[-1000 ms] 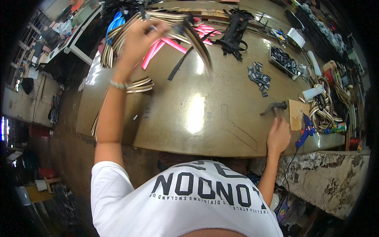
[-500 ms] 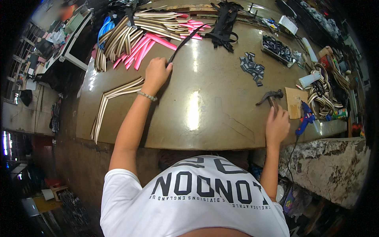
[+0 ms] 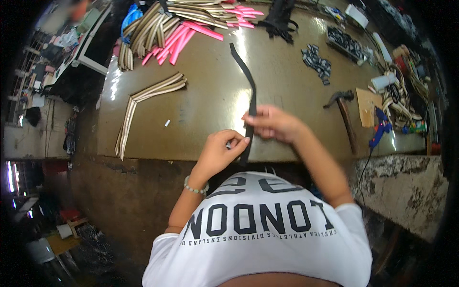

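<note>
A long black strap (image 3: 250,81) runs from the middle of the table down over its front edge. Low on this strap, my left hand (image 3: 220,152) is closed with thumb and fingers pinching it. A small shiny grey piece shows among the left fingers; its kind I cannot make out. Just above, my right hand (image 3: 277,125) grips the same strap, slightly blurred. Off to the right lies a claw hammer (image 3: 348,122), wooden handle toward me, apart from both hands. Left of my hands are a tiny white piece (image 3: 167,123) and bent striped strips (image 3: 131,110).
Piled striped strips with pink ends (image 3: 184,36) lie at the far left, black straps (image 3: 279,21) at the back. Small dark clips (image 3: 315,62) lie near a full tray (image 3: 346,45). At right are a brown board (image 3: 366,107), a blue glue gun (image 3: 381,125) and coiled cords (image 3: 394,100).
My left hand has drawn the black strap from the back toward me. My right hand has let go of the hammer, now lying flat, and has moved left onto the strap.
</note>
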